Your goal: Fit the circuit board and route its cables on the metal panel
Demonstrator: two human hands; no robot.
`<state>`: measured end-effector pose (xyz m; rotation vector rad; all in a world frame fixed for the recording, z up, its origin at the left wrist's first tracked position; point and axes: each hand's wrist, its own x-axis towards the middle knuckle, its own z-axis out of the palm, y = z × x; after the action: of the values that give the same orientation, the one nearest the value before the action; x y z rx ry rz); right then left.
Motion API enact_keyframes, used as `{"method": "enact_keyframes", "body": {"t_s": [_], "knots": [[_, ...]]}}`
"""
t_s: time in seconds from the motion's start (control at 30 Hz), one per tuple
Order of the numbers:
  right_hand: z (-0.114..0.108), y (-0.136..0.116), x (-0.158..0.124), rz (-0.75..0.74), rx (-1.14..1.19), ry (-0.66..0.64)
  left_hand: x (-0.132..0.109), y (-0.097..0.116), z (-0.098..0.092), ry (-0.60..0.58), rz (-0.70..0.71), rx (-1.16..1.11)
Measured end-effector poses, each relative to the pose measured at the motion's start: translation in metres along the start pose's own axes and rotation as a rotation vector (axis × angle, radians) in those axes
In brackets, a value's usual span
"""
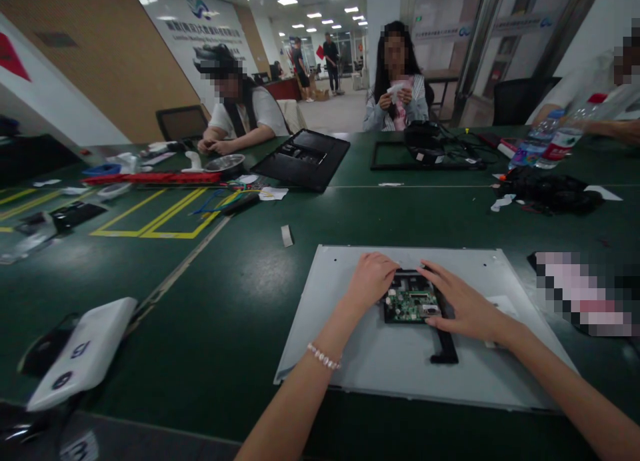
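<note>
A black housing with a green circuit board (411,305) inside lies on a large pale grey metal panel (345,354). My left hand (373,279) is closed at the housing's upper left corner, its fingertips on the rim. On the other side, my right hand (463,304) grips the right edge, the thumb by the board's lower corner and the fingers reaching to the top edge. A black L-shaped bracket (446,347) sticks out below the right hand. A pale flat piece (503,307) on the panel is partly hidden behind my right wrist.
A white device (85,354) stands at the left. A black laptop-like casing (303,157), a black frame (387,155) and plastic bottles (563,137) sit across the green table (240,334). Dark cables (550,189) lie at the right. Several people are beyond the table.
</note>
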<state>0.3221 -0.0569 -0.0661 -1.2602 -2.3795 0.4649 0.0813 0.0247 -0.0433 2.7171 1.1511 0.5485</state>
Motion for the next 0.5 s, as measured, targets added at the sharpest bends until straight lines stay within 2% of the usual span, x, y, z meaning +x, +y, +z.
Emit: {"method": "enact_keyframes", "body": {"t_s": [0.17,0.5], "knots": [[0.0067,0.0005,0.0009,0.008,-0.004,0.008,-0.0028,-0.0035,-0.0003,0.025,0.003,-0.023],[0.0086,0.0026,0.0014,0.022,-0.013,0.008,0.0013,-0.0036,0.0024,0.055,-0.077,-0.153]]}}
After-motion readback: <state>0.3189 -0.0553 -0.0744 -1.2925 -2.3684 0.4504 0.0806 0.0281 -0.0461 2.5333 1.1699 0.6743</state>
